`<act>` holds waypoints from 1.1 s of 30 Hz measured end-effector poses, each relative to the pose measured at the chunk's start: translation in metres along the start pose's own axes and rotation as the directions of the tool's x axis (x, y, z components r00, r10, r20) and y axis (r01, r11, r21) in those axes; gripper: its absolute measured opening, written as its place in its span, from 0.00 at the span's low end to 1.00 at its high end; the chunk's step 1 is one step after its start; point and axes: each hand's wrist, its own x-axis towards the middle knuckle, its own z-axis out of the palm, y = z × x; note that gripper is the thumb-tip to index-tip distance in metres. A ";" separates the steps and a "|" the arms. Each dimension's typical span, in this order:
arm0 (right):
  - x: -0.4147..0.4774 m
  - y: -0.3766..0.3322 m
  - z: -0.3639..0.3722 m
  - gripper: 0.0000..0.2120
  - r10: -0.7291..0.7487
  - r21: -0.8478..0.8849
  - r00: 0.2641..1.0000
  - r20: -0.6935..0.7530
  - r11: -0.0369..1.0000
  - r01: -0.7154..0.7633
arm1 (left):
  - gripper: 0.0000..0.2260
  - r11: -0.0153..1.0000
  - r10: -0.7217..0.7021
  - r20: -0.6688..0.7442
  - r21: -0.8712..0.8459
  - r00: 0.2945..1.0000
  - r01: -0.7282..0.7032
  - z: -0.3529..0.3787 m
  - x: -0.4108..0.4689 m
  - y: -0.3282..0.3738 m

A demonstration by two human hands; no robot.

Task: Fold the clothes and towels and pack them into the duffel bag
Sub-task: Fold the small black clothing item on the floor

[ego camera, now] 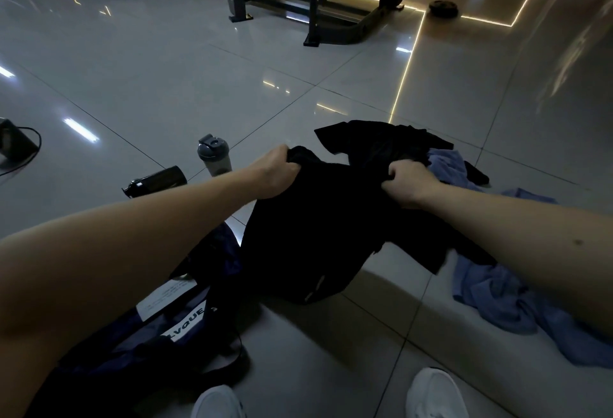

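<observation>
Shirt [308,238]: black, hung from both grips.
Left grip [277,170]: fingers curled round its top edge.
Right grip [409,184]: fisted on same edge.
Bag [185,318]: 7 o'clock of shirt.
Towel [491,295]: 4 o'clock.

– What's on the floor [166,86] around you?
– My duffel bag [159,334] lies by my left foot. Past it are a dark bottle [156,181] on its side and an upright shaker bottle [214,155].
– And to your right?
– A crumpled blue cloth [497,301], with a heap of black clothes [381,139] ahead.
</observation>
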 end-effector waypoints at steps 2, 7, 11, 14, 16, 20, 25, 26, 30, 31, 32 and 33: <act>0.002 0.001 -0.017 0.05 0.017 -0.049 0.997 -0.074 0.999 -0.020 | 0.09 0.980 0.002 0.042 0.197 0.999 -0.010 -0.008 0.000 -0.008; 0.005 0.001 -0.058 0.08 0.028 -0.107 0.984 -0.177 0.993 -0.047 | 0.15 0.897 -0.160 -0.086 0.403 0.983 0.181 -0.055 -0.006 -0.014; -0.001 -0.012 -0.090 0.12 0.011 -0.075 0.986 -0.169 0.997 -0.024 | 0.05 0.922 -0.377 -0.006 -0.101 0.926 0.374 -0.074 -0.021 0.013; -0.011 -0.030 -0.098 0.15 -0.040 0.041 0.991 -0.129 0.998 0.045 | 0.09 0.911 -0.356 -0.105 -0.258 0.928 0.320 -0.069 -0.020 0.033; -0.020 -0.043 -0.106 0.14 -0.062 0.070 0.995 -0.079 0.995 0.068 | 0.12 0.906 -0.331 -0.153 -0.329 0.931 0.268 -0.068 -0.016 0.050; -0.034 -0.057 -0.123 0.12 -0.028 0.195 0.992 0.121 0.981 0.004 | 0.10 0.787 -0.365 -0.117 -0.569 0.924 0.239 -0.072 -0.025 0.079; -0.043 -0.066 -0.108 0.21 0.156 0.103 0.977 0.147 0.980 -0.172 | 0.08 0.741 -0.273 0.004 -0.637 0.962 0.212 -0.070 -0.030 0.084; -0.042 -0.065 -0.102 0.22 0.190 0.091 0.967 0.168 0.974 -0.207 | 0.07 0.773 -0.251 0.003 -0.601 0.968 0.202 -0.069 -0.033 0.084; -0.038 -0.054 -0.088 0.15 0.132 -0.107 0.990 0.042 0.986 -0.127 | 0.10 0.895 -0.205 0.006 -0.403 0.979 0.190 -0.063 -0.034 0.077; -0.039 -0.050 -0.083 0.11 0.079 -0.185 0.997 -0.004 0.980 -0.078 | 0.12 0.916 -0.179 0.008 -0.363 0.984 0.170 -0.061 -0.033 0.074; -0.038 -0.045 -0.078 0.08 0.027 -0.231 0.999 -0.031 0.972 -0.033 | 0.11 0.936 -0.142 0.003 -0.324 0.990 0.135 -0.058 -0.034 0.074; -0.038 -0.040 -0.072 0.06 -0.004 -0.230 0.999 -0.033 0.973 -0.004 | 0.09 0.950 -0.102 -0.005 -0.298 0.995 0.096 -0.055 -0.036 0.076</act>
